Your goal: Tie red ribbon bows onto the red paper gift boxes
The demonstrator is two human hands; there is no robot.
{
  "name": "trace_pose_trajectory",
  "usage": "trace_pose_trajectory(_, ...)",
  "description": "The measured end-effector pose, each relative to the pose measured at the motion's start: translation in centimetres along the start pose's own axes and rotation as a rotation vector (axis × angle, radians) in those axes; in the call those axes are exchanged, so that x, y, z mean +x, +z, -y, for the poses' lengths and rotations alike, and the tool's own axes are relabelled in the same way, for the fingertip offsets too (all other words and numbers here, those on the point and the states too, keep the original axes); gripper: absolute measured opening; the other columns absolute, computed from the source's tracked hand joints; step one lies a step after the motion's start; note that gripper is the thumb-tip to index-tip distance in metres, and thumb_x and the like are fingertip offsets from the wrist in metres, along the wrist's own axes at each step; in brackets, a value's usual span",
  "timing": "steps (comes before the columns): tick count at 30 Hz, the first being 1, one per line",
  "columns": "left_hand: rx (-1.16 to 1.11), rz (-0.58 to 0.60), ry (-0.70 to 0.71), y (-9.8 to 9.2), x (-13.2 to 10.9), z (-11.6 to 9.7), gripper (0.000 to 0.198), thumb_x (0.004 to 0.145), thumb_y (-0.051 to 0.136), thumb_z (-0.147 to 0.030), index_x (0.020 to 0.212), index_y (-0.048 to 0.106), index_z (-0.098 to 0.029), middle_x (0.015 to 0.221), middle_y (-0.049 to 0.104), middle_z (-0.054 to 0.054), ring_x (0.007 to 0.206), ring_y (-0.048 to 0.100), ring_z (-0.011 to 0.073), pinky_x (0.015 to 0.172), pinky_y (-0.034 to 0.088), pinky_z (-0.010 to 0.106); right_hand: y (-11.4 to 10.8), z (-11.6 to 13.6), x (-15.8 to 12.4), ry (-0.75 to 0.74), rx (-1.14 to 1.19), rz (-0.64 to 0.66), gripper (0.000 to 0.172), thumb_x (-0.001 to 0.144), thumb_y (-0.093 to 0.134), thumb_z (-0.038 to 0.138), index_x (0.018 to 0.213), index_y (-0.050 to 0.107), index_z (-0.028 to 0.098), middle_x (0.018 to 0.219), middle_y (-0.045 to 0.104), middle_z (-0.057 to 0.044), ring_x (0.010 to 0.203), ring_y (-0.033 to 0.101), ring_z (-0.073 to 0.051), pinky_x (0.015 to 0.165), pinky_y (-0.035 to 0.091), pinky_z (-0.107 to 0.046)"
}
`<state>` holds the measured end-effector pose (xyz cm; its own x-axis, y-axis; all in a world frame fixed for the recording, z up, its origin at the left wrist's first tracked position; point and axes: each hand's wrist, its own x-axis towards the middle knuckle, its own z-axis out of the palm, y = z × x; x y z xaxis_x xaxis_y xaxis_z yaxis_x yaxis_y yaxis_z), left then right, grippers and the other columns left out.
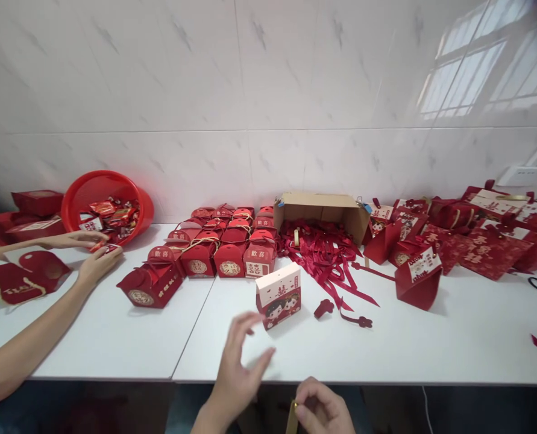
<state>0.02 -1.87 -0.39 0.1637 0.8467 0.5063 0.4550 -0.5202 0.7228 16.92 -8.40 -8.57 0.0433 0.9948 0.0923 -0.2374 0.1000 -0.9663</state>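
Observation:
My left hand (238, 371) is open, thumb and fingers apart, just in front of a small candy box (279, 295) with a white top and two cartoon figures. Its fingertips come close to the box's lower left edge; whether they touch it I cannot tell. Low at the table's front edge, my right hand (322, 407) pinches a gold strip (292, 417) that hangs down. To the right of the box lie a dark red folded tag (323, 308) and a flower-ended red strap (357, 319).
A co-worker's hands (99, 253) hold candy by a red basin (108, 181). Several red boxes (198, 262) stand in rows behind. An overturned carton (320, 202) spills red ribbons (322, 259). Red gift bags (494, 247) crowd the right, with one folded red box (417, 286) nearer.

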Motion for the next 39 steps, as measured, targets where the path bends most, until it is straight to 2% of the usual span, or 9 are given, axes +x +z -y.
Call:
trace_pose_trajectory(3, 0.025, -0.209, -0.027, 0.4, 4.5, 0.8, 0.061, 0.074, 0.068, -0.027, 0.128, 0.038, -0.025, 0.124, 0.047, 0.012, 0.115, 0.047, 0.0265, 0.09, 0.044, 0.039, 0.0, 0.4, -0.2, 0.01, 0.024, 0.07, 0.027, 0.069, 0.071, 0.046, 0.07, 0.066, 0.019, 0.065, 0.057, -0.003, 0.06, 0.051, -0.014, 0.057, 0.042, -0.025)
trace_pose_trajectory(6, -0.091, -0.099, -0.109, 1.7, 8.0, 1.0, 0.081, 0.069, 0.072, -0.028, 0.137, 0.029, -0.024, 0.117, 0.056, 0.01, 0.111, 0.054, 0.0251, 0.093, 0.044, 0.04, 0.1, 1.2, -0.4, -0.006, 0.025, 0.048, 0.028, 0.07, 0.071, 0.045, 0.069, 0.065, 0.018, 0.066, 0.056, -0.003, 0.06, 0.051, -0.014, 0.057, 0.042, -0.025)
trace_pose_trajectory(9, -0.217, -0.078, -0.145, 2.9, 9.3, 0.9, 0.077, 0.071, 0.07, -0.025, 0.138, 0.032, -0.023, 0.116, 0.059, 0.008, 0.107, 0.058, 0.0225, 0.09, 0.048, 0.035, -0.1, 2.3, -0.4, -0.046, 0.002, 0.004, 0.026, 0.07, 0.071, 0.042, 0.069, 0.064, 0.018, 0.065, 0.055, -0.002, 0.058, 0.05, -0.013, 0.054, 0.041, -0.024)
trace_pose_trajectory(12, -0.252, -0.088, -0.148, 3.6, 8.6, 0.8, 0.05, 0.071, 0.069, -0.024, 0.12, 0.055, -0.019, 0.117, 0.061, 0.008, 0.106, 0.059, 0.0229, 0.09, 0.048, 0.033, -0.9, 3.8, 0.1, -0.095, -0.093, -0.019, 0.019, 0.075, 0.068, 0.036, 0.07, 0.063, 0.018, 0.066, 0.055, -0.002, 0.062, 0.052, -0.014, 0.057, 0.043, -0.024)
trace_pose_trajectory(14, -0.283, -0.005, -0.174, 3.8, 7.6, 0.5, 0.028, 0.072, 0.068, -0.027, 0.098, 0.067, -0.015, 0.1, 0.067, 0.008, 0.094, 0.064, 0.0226, 0.083, 0.051, 0.033, -1.6, 4.8, 0.9, -0.161, -0.173, -0.074, 0.014, 0.078, 0.066, 0.031, 0.072, 0.064, 0.02, 0.071, 0.056, -0.002, 0.069, 0.054, -0.016, 0.065, 0.045, -0.027)
trace_pose_trajectory(17, -0.303, 0.09, -0.163, 3.7, 5.9, -0.3, 0.017, 0.071, 0.07, -0.03, 0.077, 0.072, -0.015, 0.082, 0.067, 0.007, 0.08, 0.065, 0.0202, 0.074, 0.053, 0.031, -2.4, 6.0, 2.3, -0.277, -0.323, -0.175, 0.009, 0.077, 0.067, 0.028, 0.073, 0.067, 0.021, 0.097, 0.058, -0.008, 0.091, 0.056, -0.021, 0.081, 0.044, -0.034)
trace_pose_trajectory(20, -0.306, 0.118, -0.133, 3.6, 4.5, -1.2, 0.016, 0.074, 0.069, -0.031, 0.077, 0.074, -0.016, 0.086, 0.066, 0.008, 0.083, 0.064, 0.0191, 0.077, 0.052, 0.03, -2.4, 6.5, 3.5, -0.344, -0.414, -0.22, 0.008, 0.075, 0.068, 0.027, 0.071, 0.07, 0.021, 0.121, 0.05, -0.009, 0.108, 0.051, -0.026, 0.093, 0.039, -0.041)
trace_pose_trajectory(26, -0.358, 0.195, -0.119, 3.3, 3.0, -2.0, 0.022, 0.086, 0.055, -0.03, 0.088, 0.071, -0.015, 0.094, 0.066, 0.008, 0.092, 0.063, 0.0188, 0.085, 0.049, 0.03, -1.1, 6.9, 5.0, -0.442, -0.491, -0.283, 0.006, 0.076, 0.068, 0.026, 0.073, 0.072, 0.024, 0.13, 0.044, -0.007, 0.123, 0.041, -0.027, 0.101, 0.031, -0.044)
trace_pose_trajectory(39, -0.427, 0.207, -0.097, 3.3, 2.1, -2.2, 0.021, 0.088, 0.054, -0.029, 0.088, 0.068, -0.014, 0.099, 0.062, 0.009, 0.1, 0.06, 0.0196, 0.089, 0.047, 0.031, -0.7, 6.3, 6.0, -0.559, -0.473, -0.254, 0.007, 0.079, 0.066, 0.022, 0.075, 0.072, 0.023, 0.131, 0.046, -0.008, 0.118, 0.046, -0.026, 0.097, 0.038, -0.043)
